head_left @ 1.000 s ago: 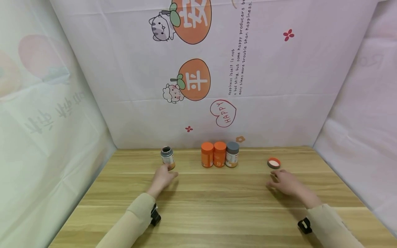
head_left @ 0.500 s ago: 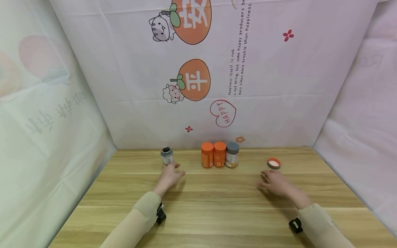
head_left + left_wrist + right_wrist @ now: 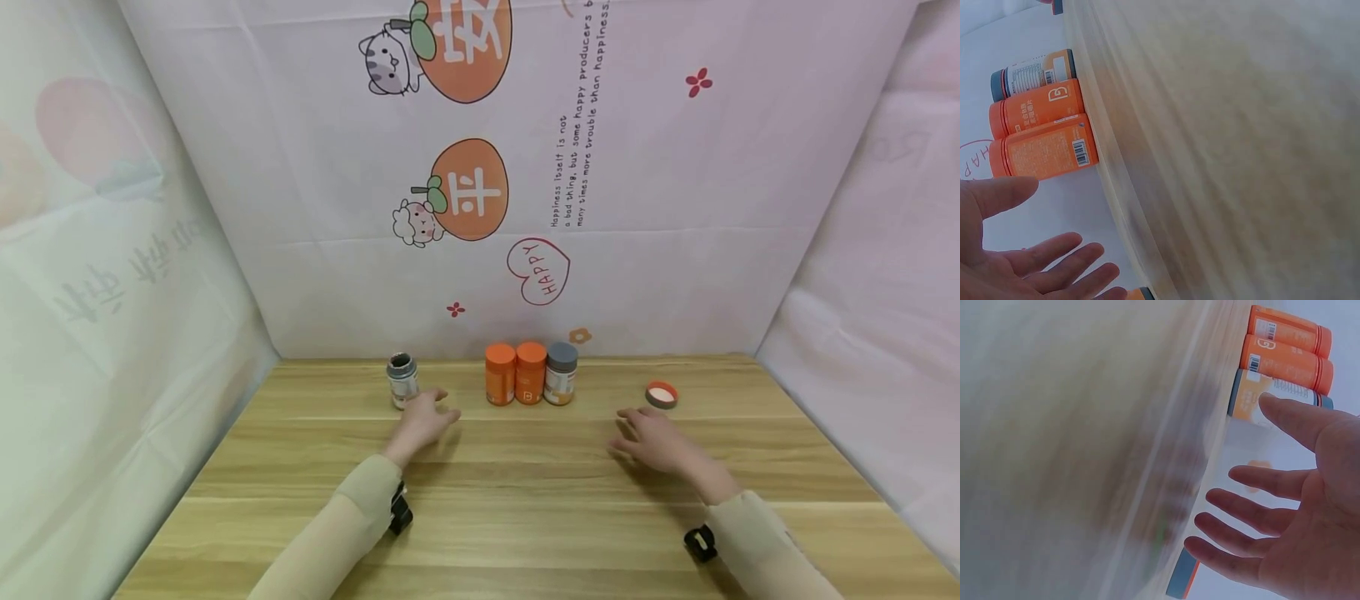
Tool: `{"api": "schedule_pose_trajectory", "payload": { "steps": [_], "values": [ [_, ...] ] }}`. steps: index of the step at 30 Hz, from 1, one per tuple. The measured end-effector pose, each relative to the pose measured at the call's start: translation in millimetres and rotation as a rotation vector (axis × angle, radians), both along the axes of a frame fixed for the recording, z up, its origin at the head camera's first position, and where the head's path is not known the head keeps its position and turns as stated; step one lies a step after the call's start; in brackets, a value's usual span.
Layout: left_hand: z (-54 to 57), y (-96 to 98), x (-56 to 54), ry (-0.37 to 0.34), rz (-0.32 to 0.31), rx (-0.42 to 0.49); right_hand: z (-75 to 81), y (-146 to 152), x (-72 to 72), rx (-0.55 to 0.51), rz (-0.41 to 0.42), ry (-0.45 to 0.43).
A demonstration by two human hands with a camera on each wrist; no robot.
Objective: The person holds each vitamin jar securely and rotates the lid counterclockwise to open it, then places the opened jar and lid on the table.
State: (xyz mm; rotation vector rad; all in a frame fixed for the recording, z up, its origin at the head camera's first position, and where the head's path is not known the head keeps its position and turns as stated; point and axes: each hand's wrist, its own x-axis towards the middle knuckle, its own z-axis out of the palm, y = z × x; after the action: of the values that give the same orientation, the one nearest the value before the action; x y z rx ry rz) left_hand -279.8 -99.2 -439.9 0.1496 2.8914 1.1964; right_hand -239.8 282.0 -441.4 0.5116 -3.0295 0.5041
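Note:
My left hand holds nothing, its fingers apart in front of the uncapped grey-necked jar, whose lower part it partly hides. Over on the right, my right hand is also bare, fingers spread above the table. Behind it lies a round grey lid with an orange inner rim, turned upside down. Between the hands, against the back, two orange jars and a grey-capped jar stand upright side by side. In the right wrist view the right thumb overlaps the grey-capped jar without visible grip.
The wood-grain table ends at a printed white cloth hung behind the jars. More white cloth walls the left side and the right side.
Both hands have moved inward, the left rightward from the uncapped jar and the right leftward from the lid. The jars and the lid stay in place.

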Motion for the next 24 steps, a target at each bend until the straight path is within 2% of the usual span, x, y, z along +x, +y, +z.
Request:
{"api": "schedule_pose_trajectory", "payload": {
  "steps": [9,17,24],
  "values": [
    [-1.3,9.9,-10.7,-0.013,-0.023,-0.013,2.2,-9.5,-1.2,-0.014,0.005,-0.01],
    [2.1,20.9,-12.5,-0.017,-0.022,-0.005,1.0,-16.4,-3.1,-0.023,0.015,-0.008],
    [0.7,27.3,-17.5,-0.017,-0.03,0.008,1.0,-20.9,-3.9,-0.051,0.023,-0.014]
  ]
}}
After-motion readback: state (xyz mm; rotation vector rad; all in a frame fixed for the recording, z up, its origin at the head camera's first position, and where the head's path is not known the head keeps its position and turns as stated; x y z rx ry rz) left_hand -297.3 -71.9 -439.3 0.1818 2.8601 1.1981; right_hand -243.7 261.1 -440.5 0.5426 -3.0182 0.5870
